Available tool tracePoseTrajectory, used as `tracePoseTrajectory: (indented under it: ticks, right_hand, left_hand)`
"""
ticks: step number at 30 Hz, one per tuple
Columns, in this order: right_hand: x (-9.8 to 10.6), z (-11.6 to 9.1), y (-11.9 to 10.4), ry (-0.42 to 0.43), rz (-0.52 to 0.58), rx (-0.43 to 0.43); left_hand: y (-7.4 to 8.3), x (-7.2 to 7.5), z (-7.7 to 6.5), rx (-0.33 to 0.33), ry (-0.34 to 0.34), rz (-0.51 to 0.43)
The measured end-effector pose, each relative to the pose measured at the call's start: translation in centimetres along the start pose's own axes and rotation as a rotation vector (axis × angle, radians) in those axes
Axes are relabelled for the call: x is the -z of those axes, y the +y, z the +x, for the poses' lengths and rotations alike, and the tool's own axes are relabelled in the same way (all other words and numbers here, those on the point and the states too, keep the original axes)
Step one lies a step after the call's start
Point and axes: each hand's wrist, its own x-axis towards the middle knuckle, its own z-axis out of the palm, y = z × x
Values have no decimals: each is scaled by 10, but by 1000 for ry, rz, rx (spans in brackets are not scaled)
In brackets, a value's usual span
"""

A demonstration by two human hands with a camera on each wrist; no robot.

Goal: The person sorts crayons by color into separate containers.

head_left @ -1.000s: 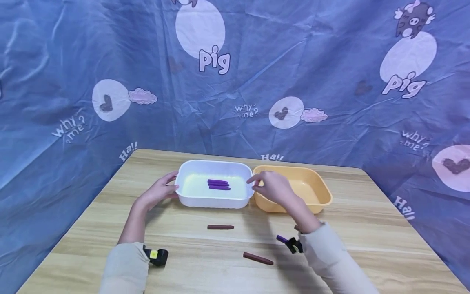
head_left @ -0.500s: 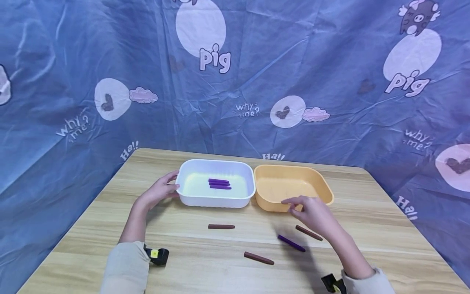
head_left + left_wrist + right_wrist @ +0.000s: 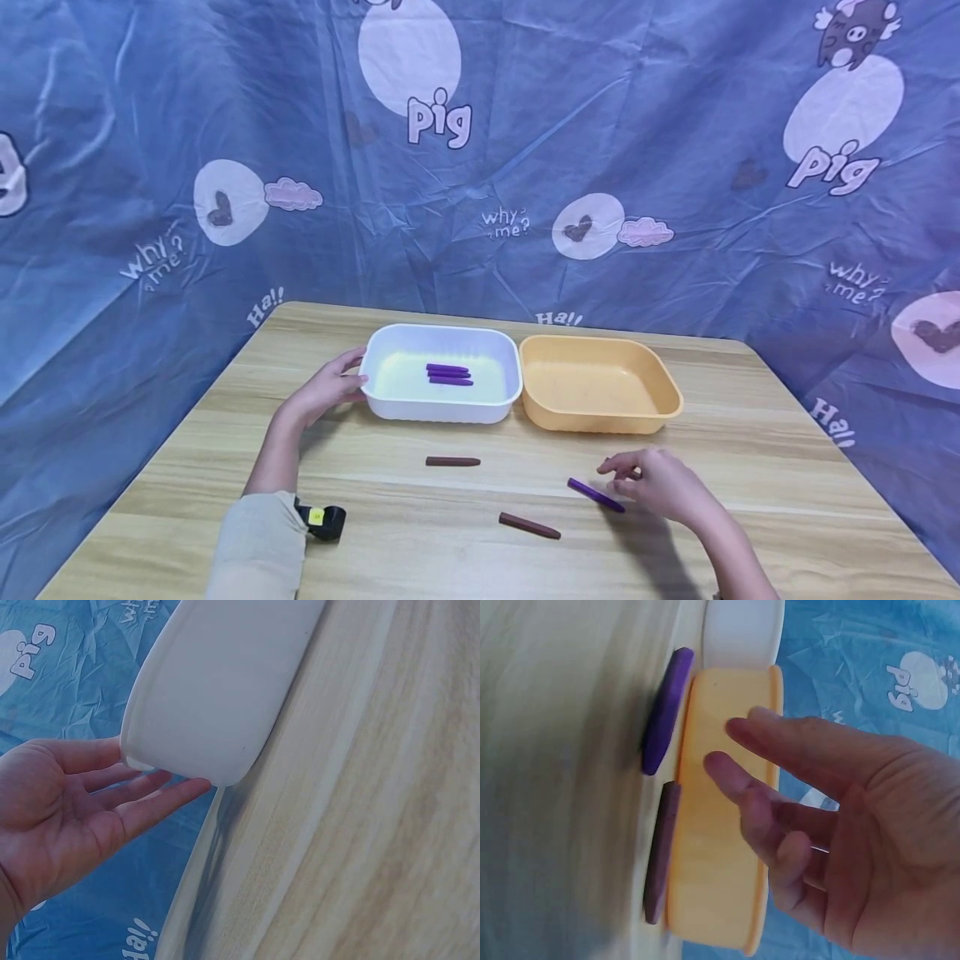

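My left hand (image 3: 326, 392) is at the left end of the white bin (image 3: 442, 412), its fairly straight fingers (image 3: 161, 806) touching the bin's end wall in the left wrist view. Several purple crayons (image 3: 450, 375) lie inside that bin. My right hand (image 3: 663, 486) hovers over the table, fingers spread and holding nothing. Just left of it lies a purple crayon (image 3: 588, 490). Beneath the fingers is a brown crayon (image 3: 662, 855), mostly hidden by the hand in the head view. Two more brown crayons, one behind (image 3: 452, 462) and one nearer (image 3: 529, 526), lie at mid-table.
A yellow bin (image 3: 600, 423) stands right of the white one, their ends side by side. Both sit toward the back of the wooden table (image 3: 375, 533). A blue printed cloth (image 3: 480, 167) hangs behind it.
My right hand has moved from between the two bins, back across the yellow bin, down to the crayons at the right. The left hand stays at the white bin.
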Motion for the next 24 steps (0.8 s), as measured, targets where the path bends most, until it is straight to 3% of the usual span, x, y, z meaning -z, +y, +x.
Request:
tracePoseTrajectory:
  ticks: [5, 11, 24]
  right_hand:
    - [-4, -2, 9, -91, -4, 1]
    - [-10, -3, 18, -181, 74, 27]
    - [-18, -1, 28, -145, 172, 58]
  left_hand:
    - [-1, 0, 0, -9, -2, -6]
    - [-2, -1, 0, -8, -3, -2]
    - [-2, -1, 1, -15, 1, 1]
